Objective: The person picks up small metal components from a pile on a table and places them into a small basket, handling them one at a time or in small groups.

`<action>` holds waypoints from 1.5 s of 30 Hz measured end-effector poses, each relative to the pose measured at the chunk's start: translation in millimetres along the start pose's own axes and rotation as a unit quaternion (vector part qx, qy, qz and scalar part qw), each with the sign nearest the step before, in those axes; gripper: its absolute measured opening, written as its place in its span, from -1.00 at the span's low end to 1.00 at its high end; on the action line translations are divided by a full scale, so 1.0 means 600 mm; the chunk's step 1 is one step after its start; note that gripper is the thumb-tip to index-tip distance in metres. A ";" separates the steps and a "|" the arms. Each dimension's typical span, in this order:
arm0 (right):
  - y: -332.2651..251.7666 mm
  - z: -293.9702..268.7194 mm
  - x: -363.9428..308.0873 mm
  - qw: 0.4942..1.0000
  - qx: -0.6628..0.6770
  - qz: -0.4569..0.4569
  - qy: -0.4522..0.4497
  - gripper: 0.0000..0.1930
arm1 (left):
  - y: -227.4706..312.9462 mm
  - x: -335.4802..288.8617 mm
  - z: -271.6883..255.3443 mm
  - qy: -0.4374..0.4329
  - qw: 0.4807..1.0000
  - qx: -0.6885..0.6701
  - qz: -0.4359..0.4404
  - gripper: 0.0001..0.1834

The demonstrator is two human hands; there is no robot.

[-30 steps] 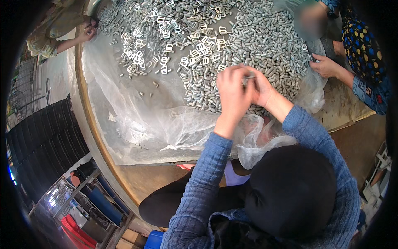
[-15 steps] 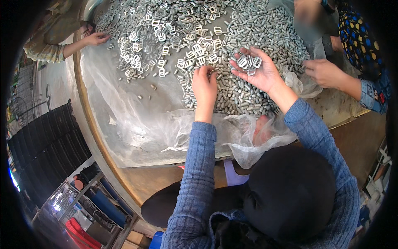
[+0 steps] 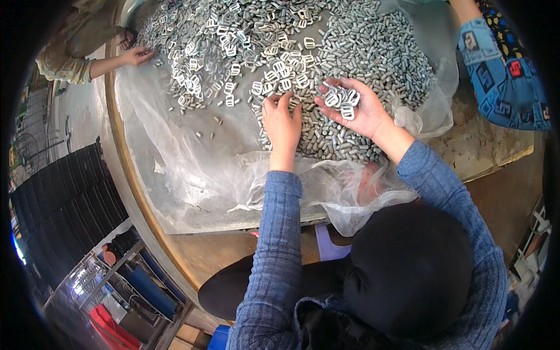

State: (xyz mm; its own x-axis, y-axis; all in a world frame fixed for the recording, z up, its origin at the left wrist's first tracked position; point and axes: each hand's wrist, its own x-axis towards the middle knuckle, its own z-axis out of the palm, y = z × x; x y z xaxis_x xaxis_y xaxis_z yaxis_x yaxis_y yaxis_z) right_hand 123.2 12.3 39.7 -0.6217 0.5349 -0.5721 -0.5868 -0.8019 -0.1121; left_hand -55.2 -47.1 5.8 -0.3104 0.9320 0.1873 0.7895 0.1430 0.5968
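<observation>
My right hand is palm up with curled fingers, holding a small heap of silvery metal strap buckles. To its left my left hand is palm down, its fingers apart at the near edge of a cluster of loose buckles. I see nothing gripped in it, though the fingertips are partly hidden among the parts. Beneath both hands spreads a wide pile of small grey metal pellets, with more buckles scattered over its left and middle.
Crumpled clear plastic sheeting lines the near side of the metal-topped table. A co-worker's hand touches the pile at the far left. Another co-worker's patterned blue sleeve is at the far right. A shelf rack stands lower left.
My left hand has shifted slightly left and its fingers have spread. My right hand has moved a little left with its buckles. The right co-worker's hand has withdrawn from the sheeting.
</observation>
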 end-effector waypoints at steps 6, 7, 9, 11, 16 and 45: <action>-0.012 -0.007 0.000 1.000 0.000 -0.025 0.019 -0.63 | 0.040 0.012 -0.003 -0.066 0.881 -0.434 -0.178 -0.88; -0.009 -0.006 0.002 0.999 -0.006 -0.027 0.021 -0.63 | 0.046 0.018 0.002 -0.088 0.873 -0.461 -0.131 -0.87; -0.011 -0.011 0.006 1.000 -0.001 -0.015 0.000 -0.63 | 0.053 0.038 0.011 -0.064 0.951 -0.296 -0.057 -0.81; -0.009 -0.017 0.013 0.999 0.020 -0.008 -0.026 -0.63 | 0.037 0.054 0.031 -0.033 0.987 -0.154 -0.026 -0.77; -0.019 -0.015 0.014 0.999 0.007 -0.050 0.007 -0.64 | 0.003 0.055 0.040 -0.053 0.997 -0.027 -0.042 -0.70; 0.001 -0.016 0.028 0.997 0.007 0.044 -0.063 -0.66 | -0.088 0.078 0.019 0.093 0.991 0.035 -0.085 -0.66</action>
State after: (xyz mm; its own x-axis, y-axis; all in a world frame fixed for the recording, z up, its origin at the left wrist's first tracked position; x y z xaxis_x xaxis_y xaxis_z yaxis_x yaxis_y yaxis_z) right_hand 117.6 18.4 22.2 -0.7305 0.4930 -0.4726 -0.5341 -0.8436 -0.0545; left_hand -105.0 -7.2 -26.0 -0.5290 0.8158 0.2338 0.7501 0.3207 0.5784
